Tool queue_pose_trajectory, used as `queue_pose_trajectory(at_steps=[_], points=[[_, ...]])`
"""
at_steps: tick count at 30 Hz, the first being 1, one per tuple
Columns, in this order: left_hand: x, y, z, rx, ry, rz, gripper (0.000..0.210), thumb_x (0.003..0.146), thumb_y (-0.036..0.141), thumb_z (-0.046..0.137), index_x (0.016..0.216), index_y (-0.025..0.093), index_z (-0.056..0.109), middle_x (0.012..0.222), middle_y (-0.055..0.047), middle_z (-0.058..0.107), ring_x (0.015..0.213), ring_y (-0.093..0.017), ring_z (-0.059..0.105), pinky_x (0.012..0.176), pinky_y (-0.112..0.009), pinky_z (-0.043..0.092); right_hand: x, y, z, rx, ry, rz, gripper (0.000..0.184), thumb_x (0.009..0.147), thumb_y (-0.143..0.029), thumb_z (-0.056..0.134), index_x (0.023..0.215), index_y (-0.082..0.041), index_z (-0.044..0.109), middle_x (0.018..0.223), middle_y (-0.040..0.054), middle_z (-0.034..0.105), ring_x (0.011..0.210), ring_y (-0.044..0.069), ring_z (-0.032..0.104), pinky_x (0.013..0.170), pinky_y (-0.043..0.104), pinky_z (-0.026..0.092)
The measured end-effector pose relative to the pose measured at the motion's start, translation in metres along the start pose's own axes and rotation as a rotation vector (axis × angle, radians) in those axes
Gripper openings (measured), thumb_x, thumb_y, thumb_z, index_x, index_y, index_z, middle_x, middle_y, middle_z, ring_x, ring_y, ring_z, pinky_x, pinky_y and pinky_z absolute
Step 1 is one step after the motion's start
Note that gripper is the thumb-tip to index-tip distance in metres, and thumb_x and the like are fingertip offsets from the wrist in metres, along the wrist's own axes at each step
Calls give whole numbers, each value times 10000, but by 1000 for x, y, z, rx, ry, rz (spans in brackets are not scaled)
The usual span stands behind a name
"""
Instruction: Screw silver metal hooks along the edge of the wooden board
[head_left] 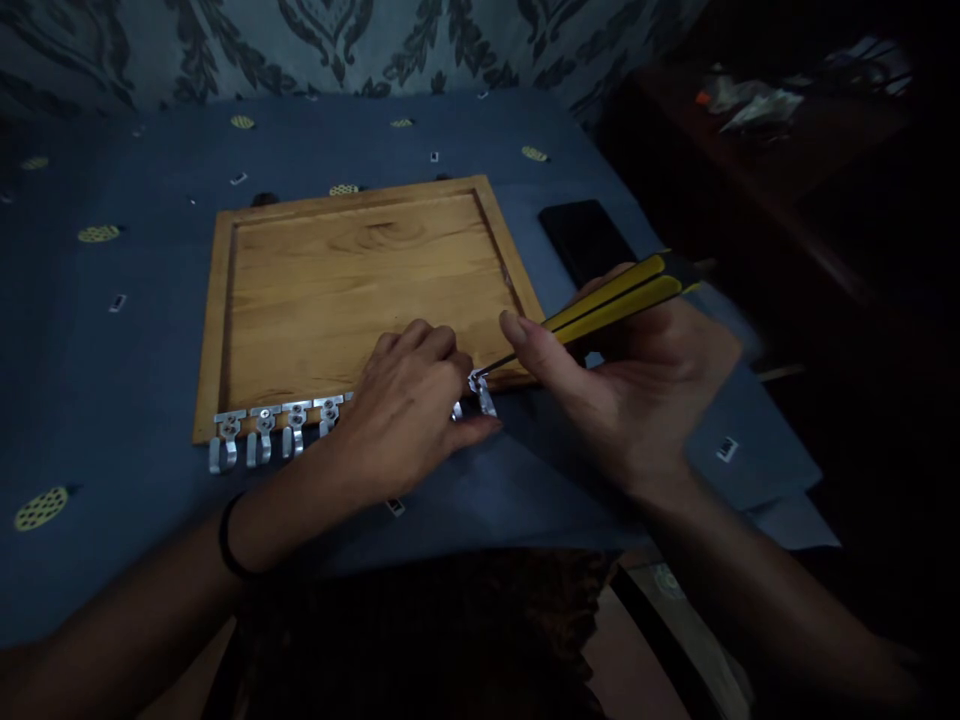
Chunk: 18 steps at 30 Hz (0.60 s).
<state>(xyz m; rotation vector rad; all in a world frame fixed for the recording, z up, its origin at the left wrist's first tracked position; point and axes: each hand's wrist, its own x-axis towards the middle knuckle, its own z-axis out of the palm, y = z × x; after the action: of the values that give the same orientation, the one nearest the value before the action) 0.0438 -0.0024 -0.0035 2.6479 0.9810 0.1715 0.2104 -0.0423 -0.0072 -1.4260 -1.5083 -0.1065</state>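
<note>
A wooden board (367, 290) with a raised frame lies on the cloth-covered surface. Along its near edge runs a silvery metal hook rail (264, 420), with several double hooks and a screw head showing. My left hand (409, 410) is closed over the rail's right part, fingers curled on the board side and thumb below; it hides the middle hooks. In my right hand (645, 385) is a yellow-and-black screwdriver (615, 300), held slanted. Its thin shaft points down left, and the tip meets the rightmost hook (484, 390). Whether it sits in a screw is too small to tell.
A dark flat phone-like object (589, 235) lies right of the board. The blue cloth (142, 350) has yellow printed patches. Patterned fabric (330, 45) stands behind. At the right is a dark wooden furniture piece (810, 210) with crumpled plastic (761, 105) on it.
</note>
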Motion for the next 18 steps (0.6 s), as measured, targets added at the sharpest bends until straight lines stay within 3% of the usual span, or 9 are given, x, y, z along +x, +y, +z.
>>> queue_pose_trajectory(at_steps=[7,10,13,18], points=[[0,1,-3,-7,-42,-16,327,903,436,723,1072,157,714,1134,-100,666,1118,-307,548,923,-435,438,-1,-2,-7,156,-133,7,144,848,-395,764,840,-272,689,643,-51,659,553,140,606,492,283,473],[1,2,-5,-11,-48,-21,327,891,436,740,1040,146,718,1092,-98,663,1085,-298,554,902,-425,440,1,-3,-13,153,-34,-75,81,856,-295,751,809,-239,717,671,-34,698,544,129,605,477,283,458],[1,2,-4,-11,-32,-16,317,876,439,757,991,147,716,1064,-90,665,1068,-293,561,885,-415,442,3,-3,-18,120,111,-47,89,867,-295,739,832,-212,739,742,6,730,586,149,620,525,320,487],[1,1,-2,-2,-3,-9,329,870,451,759,994,149,715,1042,-85,668,1054,-291,566,886,-412,445,5,-1,-18,165,-15,-11,93,860,-282,737,780,-252,702,675,-32,689,550,146,598,481,312,486]])
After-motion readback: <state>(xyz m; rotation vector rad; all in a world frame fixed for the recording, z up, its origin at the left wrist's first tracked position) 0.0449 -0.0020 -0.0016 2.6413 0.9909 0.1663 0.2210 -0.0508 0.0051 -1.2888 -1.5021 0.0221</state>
